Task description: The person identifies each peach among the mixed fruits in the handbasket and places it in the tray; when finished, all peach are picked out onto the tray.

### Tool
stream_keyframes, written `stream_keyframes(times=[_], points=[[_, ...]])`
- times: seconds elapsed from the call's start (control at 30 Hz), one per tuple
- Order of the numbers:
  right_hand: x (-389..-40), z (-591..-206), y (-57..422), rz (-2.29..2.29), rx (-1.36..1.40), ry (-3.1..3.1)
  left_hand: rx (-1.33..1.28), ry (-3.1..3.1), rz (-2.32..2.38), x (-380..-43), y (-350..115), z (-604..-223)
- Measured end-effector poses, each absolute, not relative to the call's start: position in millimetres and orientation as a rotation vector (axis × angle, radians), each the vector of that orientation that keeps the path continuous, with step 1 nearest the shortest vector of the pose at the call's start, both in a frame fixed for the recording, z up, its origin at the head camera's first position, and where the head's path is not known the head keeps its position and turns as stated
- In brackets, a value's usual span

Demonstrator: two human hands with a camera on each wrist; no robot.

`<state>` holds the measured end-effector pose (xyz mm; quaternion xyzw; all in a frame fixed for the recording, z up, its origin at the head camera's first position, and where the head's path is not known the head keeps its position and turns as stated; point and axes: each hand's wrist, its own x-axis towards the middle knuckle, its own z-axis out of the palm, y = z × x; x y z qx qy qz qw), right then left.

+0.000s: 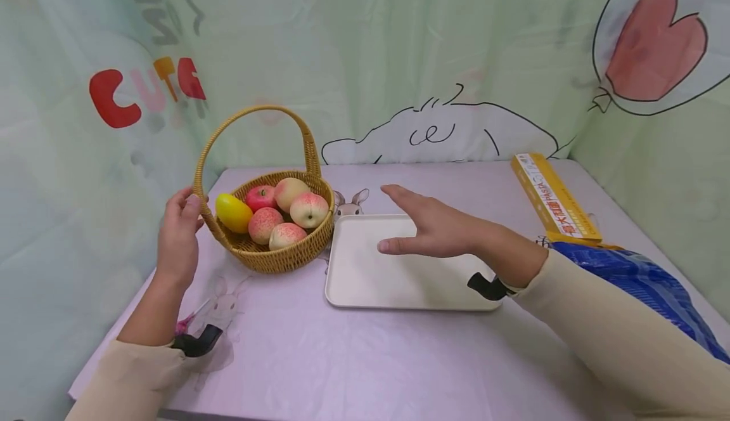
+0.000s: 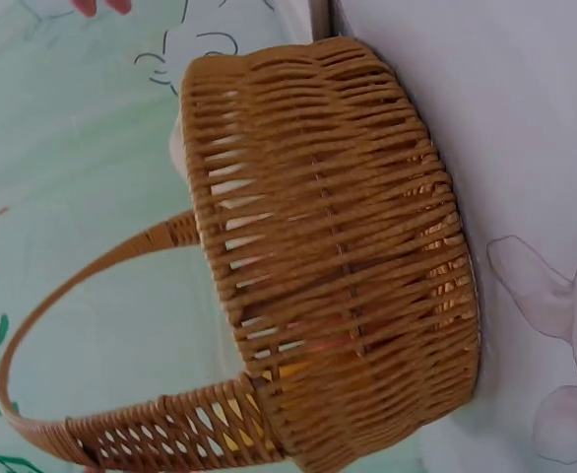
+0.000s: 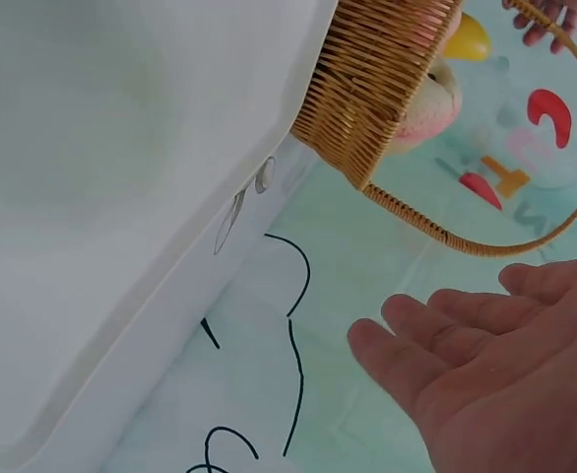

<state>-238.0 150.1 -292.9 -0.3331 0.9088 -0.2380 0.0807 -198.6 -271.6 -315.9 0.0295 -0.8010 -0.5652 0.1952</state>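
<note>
A wicker basket with a tall hoop handle stands at the left back of the table. Inside lie a yellow mango-shaped fruit, a red apple and several peaches. My left hand is at the basket's left side, its fingers loosely bent right by the foot of the handle. Over the cream tray hovers my right hand, thumb and fingers spread, holding nothing. In the right wrist view, its straight fingers point toward the basket.
A yellow pasta box lies at the back right, with a blue package in front of it, partly behind the right sleeve. Something with a pink handle lies beside the left wrist. Printed curtains enclose the table.
</note>
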Motion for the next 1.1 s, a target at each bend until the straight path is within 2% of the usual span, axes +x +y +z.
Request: stream_keyframes(times=[0.23,0.77,1.1], points=[[-249.2,-289.7,136.3,-0.809,-0.983,2.685,-0.09,-2.124,-1.987,-206.0,-294.0,-327.2],[-282.8,-295.1,93.9,-1.062,-0.893,2.512,-0.337,-2.255,-2.141,-218.3,-313.3,-332.0],[-305.3,-296.8,65.5,-1.095,-0.909,2.523,-0.353,-2.286,-2.268,-226.3,-323.4,-326.4]])
